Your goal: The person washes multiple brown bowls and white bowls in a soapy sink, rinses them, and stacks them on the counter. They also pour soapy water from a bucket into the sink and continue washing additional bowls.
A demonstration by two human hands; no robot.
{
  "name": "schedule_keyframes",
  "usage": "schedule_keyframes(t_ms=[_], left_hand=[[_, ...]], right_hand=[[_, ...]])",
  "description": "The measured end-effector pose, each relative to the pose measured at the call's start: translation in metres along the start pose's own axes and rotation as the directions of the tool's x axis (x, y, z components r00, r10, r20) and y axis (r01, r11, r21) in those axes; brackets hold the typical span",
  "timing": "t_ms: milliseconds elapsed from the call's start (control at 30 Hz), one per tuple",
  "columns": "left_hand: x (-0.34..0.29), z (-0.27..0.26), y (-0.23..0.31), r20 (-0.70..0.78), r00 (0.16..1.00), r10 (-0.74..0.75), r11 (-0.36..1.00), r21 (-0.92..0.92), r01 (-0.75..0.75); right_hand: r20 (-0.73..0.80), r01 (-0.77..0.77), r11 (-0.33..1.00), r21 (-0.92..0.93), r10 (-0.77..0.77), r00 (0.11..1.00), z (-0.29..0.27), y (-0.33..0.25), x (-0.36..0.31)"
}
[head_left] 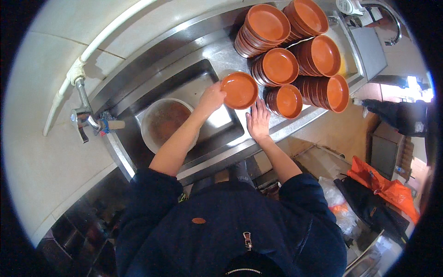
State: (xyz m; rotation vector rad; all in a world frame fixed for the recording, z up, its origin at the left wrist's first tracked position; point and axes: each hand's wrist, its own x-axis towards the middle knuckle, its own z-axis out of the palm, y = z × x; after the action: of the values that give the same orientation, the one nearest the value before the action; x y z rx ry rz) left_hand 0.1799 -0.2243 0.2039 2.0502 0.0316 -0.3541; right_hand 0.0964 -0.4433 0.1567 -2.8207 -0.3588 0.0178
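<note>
My left hand pinches the left rim of a shallow round terracotta dish, held above the right edge of the steel sink basin. The dish faces up, glossy orange-brown inside, and looks empty. My right hand lies with fingers stretched out on the steel drainboard, its fingertips just below the dish; whether they touch its rim I cannot tell. To the right stand several stacks of similar dishes, the closest being a small-dish stack and a medium one.
A round tub with cloudy brownish liquid sits in the basin. At the left, a metal tap joins a white wall pipe. More tall dish stacks line the back right. An orange bag lies low at the right.
</note>
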Motion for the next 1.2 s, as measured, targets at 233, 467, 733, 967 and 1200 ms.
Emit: schedule_keyframes(t_ms=[233, 467, 733, 967, 1200], left_hand=[[-0.017, 0.013, -0.005, -0.145, 0.989, -0.042, 0.999, -0.005, 0.042], [-0.131, -0.049, -0.147, -0.585, 0.776, -0.234, 0.888, 0.195, 0.415], [-0.068, -0.027, -0.248, -0.347, 0.902, -0.256, 0.922, 0.195, 0.336], [-0.11, -0.061, -0.201, -0.345, 0.925, -0.159, 0.96, 0.163, 0.226], [-0.166, -0.106, -0.154, 0.496, 0.461, -0.736, 0.1, -0.594, 0.798]], right_hand=[[0.003, -0.011, 0.998, -0.06, 0.011, 1.0, 0.008, 0.003, -0.002], [0.004, 0.045, 0.997, -0.067, -0.045, 0.999, 0.011, 0.005, -0.002], [-0.039, 0.069, 0.992, -0.104, -0.074, 0.997, 0.007, -0.001, 0.0], [-0.031, 0.06, 0.993, -0.103, -0.064, 0.997, 0.011, 0.0, -0.001], [-0.031, 0.026, 0.994, -0.111, -0.03, 0.999, 0.011, 0.002, -0.001]])
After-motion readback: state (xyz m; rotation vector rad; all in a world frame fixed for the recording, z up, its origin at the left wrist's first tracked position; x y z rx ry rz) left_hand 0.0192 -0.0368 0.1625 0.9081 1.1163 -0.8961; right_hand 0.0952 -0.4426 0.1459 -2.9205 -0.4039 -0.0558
